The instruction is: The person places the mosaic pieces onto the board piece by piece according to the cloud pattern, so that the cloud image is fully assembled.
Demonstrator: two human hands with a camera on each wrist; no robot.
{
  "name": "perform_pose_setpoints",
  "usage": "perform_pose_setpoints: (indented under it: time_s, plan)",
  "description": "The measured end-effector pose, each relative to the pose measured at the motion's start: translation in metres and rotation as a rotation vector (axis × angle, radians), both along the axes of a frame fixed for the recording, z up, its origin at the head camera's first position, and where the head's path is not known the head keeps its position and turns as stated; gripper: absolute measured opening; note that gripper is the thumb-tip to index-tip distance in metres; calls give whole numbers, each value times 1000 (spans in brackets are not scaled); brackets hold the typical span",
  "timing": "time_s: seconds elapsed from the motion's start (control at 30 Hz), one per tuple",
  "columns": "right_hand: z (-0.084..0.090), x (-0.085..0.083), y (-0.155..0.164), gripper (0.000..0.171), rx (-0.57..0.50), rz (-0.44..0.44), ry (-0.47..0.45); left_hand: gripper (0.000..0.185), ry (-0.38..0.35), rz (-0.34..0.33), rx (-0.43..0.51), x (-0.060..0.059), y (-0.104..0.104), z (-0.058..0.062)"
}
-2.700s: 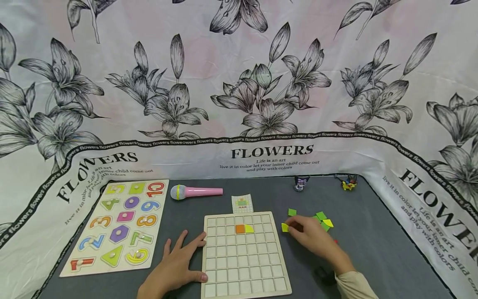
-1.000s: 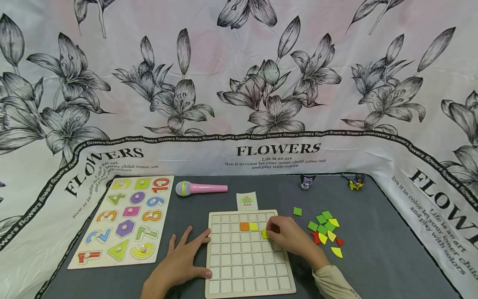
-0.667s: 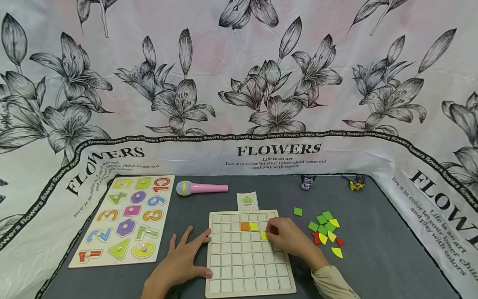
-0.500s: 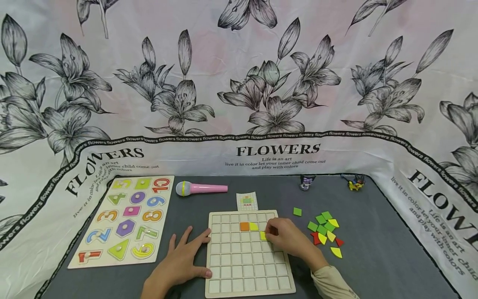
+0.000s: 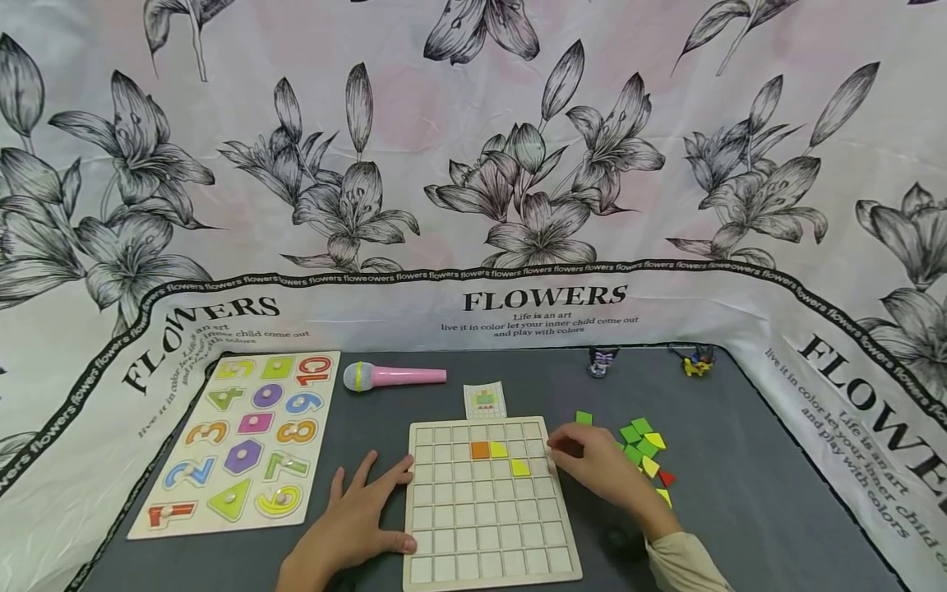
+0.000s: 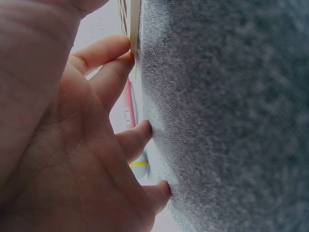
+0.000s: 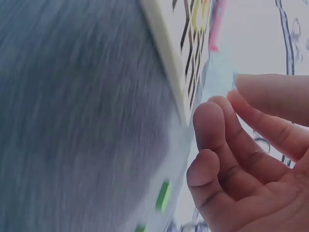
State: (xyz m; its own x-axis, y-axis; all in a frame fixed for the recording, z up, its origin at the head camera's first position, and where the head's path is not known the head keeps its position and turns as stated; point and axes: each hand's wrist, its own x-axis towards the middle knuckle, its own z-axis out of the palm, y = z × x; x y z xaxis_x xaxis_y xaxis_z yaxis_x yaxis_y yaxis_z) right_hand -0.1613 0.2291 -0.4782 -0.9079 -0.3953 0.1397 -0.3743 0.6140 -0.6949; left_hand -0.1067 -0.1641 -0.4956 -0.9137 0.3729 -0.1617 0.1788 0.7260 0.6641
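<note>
A wooden grid board (image 5: 496, 520) lies on the dark cloth. An orange square tile (image 5: 480, 450) and a yellow tile with a rounded corner (image 5: 498, 450) sit side by side in its second row. Another yellow tile (image 5: 520, 468) occupies a square one row lower and further right. The left hand (image 5: 346, 520) spreads its fingers along the board's left edge, thumb and fingertips against it. By the upper right edge is the right hand (image 5: 605, 467), fingers loosely bent, with nothing between them in the right wrist view. Beyond the board lies a small pattern card (image 5: 485, 401).
Loose green tiles (image 5: 635, 431), yellow tiles (image 5: 655, 441) and a red tile (image 5: 667, 477) lie right of the board, partly behind the right hand. A number puzzle board (image 5: 181, 493) is at left, near a pink toy microphone (image 5: 407, 376). Two small figurines (image 5: 602, 362) stand at the back.
The right hand brought a yellow tile from the right onto the board, let go of it in a square, and moved back right past the edge. The left hand stayed put.
</note>
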Motion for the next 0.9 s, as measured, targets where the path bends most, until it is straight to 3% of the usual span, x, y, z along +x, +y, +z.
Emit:
perform_pose_setpoints:
  time_s: [0.4,0.73,0.9]
  plan:
    - [8,7,59,29,47,-247,23,113,14,5,-9,-1,0,-4]
    - [4,6,97,43,149,-268,40,113,28,0,9,-1,0,-5]
    - [-2,7,112,41,183,-253,61,113,25,-3,11,0,0,-4]
